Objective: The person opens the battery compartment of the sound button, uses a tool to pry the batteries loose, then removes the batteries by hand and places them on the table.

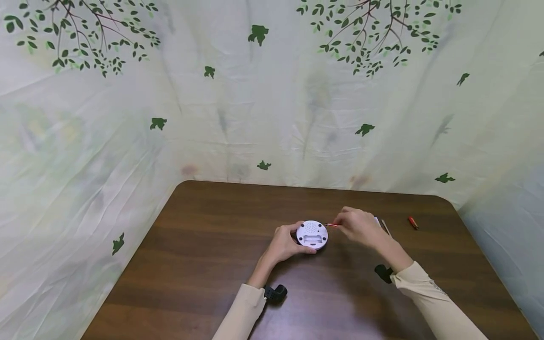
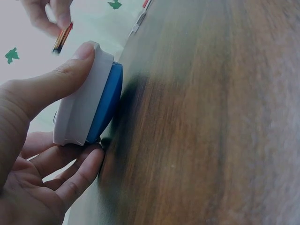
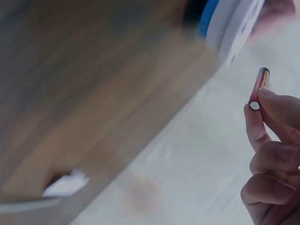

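Observation:
My left hand (image 1: 284, 243) grips a round white device (image 1: 312, 234) by its rim, thumb on one side and fingers on the other. Its white underside faces up toward me, with small speaker holes, dark round feet and an uncovered battery slot. A blue section (image 2: 107, 101) on its other side shows in the left wrist view, close to the tabletop. Just right of the device, my right hand (image 1: 360, 226) pinches a small red-and-black battery (image 3: 259, 89) between thumb and forefinger. The battery is in the air, apart from the device in the right wrist view.
On the brown table (image 1: 204, 264), a second red battery (image 1: 413, 223) lies to the right. A thin rod-like tool (image 1: 386, 227) and a small white piece (image 3: 66, 183) lie behind my right hand. A leaf-patterned curtain (image 1: 280, 104) hangs around the table.

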The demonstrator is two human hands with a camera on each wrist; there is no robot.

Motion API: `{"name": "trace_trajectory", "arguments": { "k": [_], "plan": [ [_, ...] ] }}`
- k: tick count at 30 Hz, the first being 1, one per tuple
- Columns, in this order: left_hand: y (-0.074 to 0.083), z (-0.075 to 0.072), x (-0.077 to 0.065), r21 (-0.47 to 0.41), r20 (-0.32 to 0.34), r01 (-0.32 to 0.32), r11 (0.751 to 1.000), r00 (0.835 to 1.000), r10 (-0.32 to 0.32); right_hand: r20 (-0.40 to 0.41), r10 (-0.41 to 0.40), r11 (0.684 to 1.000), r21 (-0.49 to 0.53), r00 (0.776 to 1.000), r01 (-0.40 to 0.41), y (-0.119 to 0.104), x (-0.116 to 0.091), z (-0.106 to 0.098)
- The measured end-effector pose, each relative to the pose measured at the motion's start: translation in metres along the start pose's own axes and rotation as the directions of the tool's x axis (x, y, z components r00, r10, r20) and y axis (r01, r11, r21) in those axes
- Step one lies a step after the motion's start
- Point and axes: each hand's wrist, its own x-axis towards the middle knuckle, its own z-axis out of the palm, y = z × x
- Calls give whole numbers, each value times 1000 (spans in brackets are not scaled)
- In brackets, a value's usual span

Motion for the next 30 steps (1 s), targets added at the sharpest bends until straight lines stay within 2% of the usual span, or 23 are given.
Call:
{"name": "trace_trajectory", "arguments": {
  "k": [7,11,13,16,22,26,28,30],
  "plan": [
    [-2,2,0,-10,-8,22,1000,1000,-22,-8,187,982,-24,982,-187,53,-25,-29],
    [-1,2,0,-6,-9,22,1000,1000,-22,1,301,954,-13,954,-301,88,-43,-38],
    [-1,2,1,1,-9,19,1000,1000,-19,5,369,930,-6,930,-369,105,-52,-41],
    [0,2,0,12,-9,16,1000,1000,-16,0,488,873,9,873,-488,127,-66,-42],
    [0,0,-1,11,-5,4,1000,1000,-4,-24,690,723,48,723,-689,157,-87,-36],
    [-1,0,-1,7,-1,-9,1000,1000,9,22,777,627,51,629,-777,170,-95,-32],
    [-1,0,-1,0,6,-7,1000,1000,7,64,802,592,41,594,-805,175,-97,-31],
    [-1,0,-1,0,11,2,1000,1000,-2,103,813,573,25,573,-819,180,-98,-30]
  ]
}}
